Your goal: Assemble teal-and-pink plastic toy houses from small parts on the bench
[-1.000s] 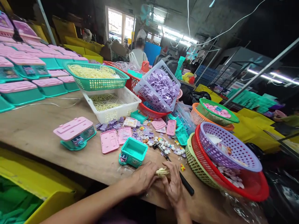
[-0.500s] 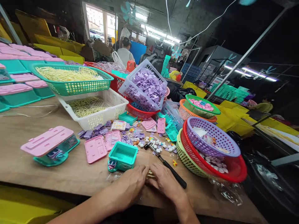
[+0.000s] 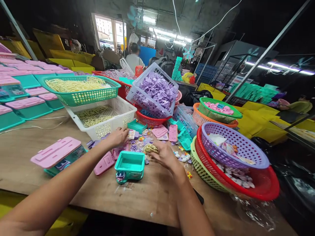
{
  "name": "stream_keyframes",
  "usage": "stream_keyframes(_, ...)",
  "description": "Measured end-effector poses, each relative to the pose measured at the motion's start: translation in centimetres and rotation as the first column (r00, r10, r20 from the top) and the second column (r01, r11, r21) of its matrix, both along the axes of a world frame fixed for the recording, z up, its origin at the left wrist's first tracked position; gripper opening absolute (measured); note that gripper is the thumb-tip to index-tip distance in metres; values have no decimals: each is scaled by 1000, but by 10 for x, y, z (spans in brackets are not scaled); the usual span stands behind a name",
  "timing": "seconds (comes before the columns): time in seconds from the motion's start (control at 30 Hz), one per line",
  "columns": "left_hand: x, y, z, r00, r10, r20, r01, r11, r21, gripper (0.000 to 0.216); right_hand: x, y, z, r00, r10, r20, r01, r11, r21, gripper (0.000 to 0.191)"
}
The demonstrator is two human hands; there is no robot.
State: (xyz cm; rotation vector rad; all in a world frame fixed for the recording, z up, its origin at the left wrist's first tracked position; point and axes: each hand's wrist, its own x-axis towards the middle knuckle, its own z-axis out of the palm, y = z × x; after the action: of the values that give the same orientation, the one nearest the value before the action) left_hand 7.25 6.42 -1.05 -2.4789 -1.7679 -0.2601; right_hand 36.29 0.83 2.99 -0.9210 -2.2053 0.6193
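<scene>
My right hand (image 3: 164, 155) is closed round a small pale yellow plastic piece (image 3: 150, 148), held just above the scattered parts on the wooden table (image 3: 73, 186). My left hand (image 3: 119, 136) reaches forward over small purple pieces and a card beside the white basket (image 3: 123, 119); its fingers are curled down onto them, and what they grip is hidden. An open teal toy case (image 3: 130, 166) sits just in front of both hands. A pink lid (image 3: 104, 163) lies under my left forearm.
A closed teal case with a pink lid (image 3: 57, 155) lies at left. A green basket of yellow parts (image 3: 81, 88), a tilted basket of purple parts (image 3: 155, 90) and stacked baskets (image 3: 233, 154) at right ring the work spot. A person stands far back.
Both hands left the table's near edge and moved forward. The left hand went to the purple pieces by the white basket; the right carried the yellow piece forward above the scattered parts.
</scene>
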Motion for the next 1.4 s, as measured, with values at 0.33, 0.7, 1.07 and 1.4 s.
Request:
stream_keyframes(0.33, 6, -6, -15, 986, -160, -56, 163, 985, 61, 26, -27, 29, -14, 994, 59, -95, -63, 997, -38, 13)
stream_keyframes(0.7, 7, -7, -21, 940, -305, 151, 286, 949, 136, 34, -36, 35, -38, 1000, -18, 14, 17, 996, 82, 4)
stream_keyframes(1.07, 3, -2, -37, 808, -330, 489, 283, 944, 169, 35, -92, 72, -43, 936, 4, 352, -72, 981, 180, 14)
stream_keyframes(1.4, -14, 8, -42, 912, -385, 139, 371, 921, 120, 39, -76, 58, -43, 901, -39, 432, -74, 968, 241, 18)
